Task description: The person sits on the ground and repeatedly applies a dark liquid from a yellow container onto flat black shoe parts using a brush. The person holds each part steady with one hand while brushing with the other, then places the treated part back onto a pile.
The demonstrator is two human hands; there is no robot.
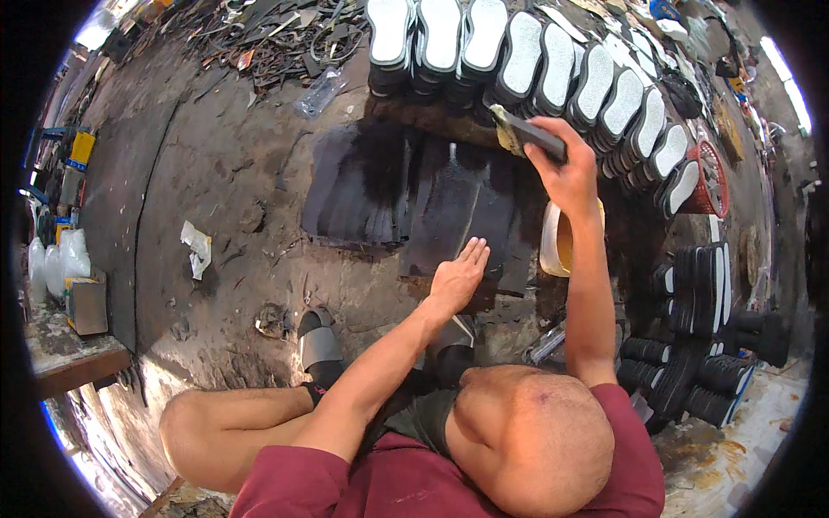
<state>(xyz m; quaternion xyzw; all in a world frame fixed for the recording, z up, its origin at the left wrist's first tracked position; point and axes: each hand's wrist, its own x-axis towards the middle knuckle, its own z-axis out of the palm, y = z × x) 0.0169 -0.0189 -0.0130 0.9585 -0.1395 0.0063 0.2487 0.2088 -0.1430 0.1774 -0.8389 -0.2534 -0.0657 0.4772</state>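
My right hand (pixel 566 164) is raised over the right of the work area, its fingers wrapped round a dark flat block with a ragged yellowish end (pixel 509 131). Stretched out flat, my left hand (pixel 459 274) rests at the near edge of a dark sheet (pixel 442 203). A wet-looking sheen and a pale streak run over that sheet. Left of it lies a fanned stack of dark sheets (pixel 350 194). Partly behind my right forearm stands a round pale tub (pixel 549 246) with a yellowish inside.
Stacks of white-topped shoe soles (pixel 522 56) curve round the far right, ending near a red plastic basket (pixel 710 177). More dark soles (pixel 695 293) are piled at the right. A clear plastic bottle (pixel 319 93) and dark scraps (pixel 276 39) lie at the back.
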